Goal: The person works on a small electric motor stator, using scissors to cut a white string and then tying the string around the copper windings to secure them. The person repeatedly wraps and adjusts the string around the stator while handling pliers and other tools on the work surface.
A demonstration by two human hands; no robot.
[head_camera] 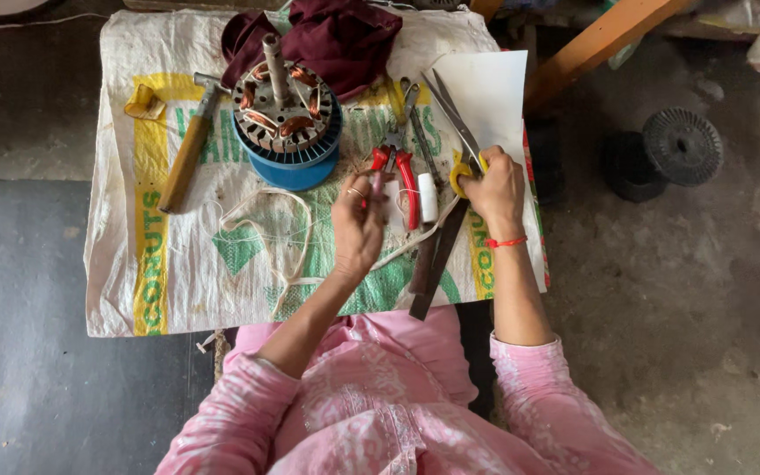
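Fingers of our right hand (494,186) close around the yellow-handled scissors (457,132), blades running forward, away from us. Just left, our left hand (358,224) pinches white string (261,230) beside red-handled pliers (402,176) on the counter (120,264).

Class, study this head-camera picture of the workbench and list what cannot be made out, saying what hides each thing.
- Scissors handles: mostly covered by the right hand.
- What the left hand pinches: too small to tell, fingers hide it.
- Motor stator underside: hidden inside the blue holder.
- Maroon cloth: its far part is cut off by the top edge.
- Dark flat strips: upper ends hidden under the right hand.
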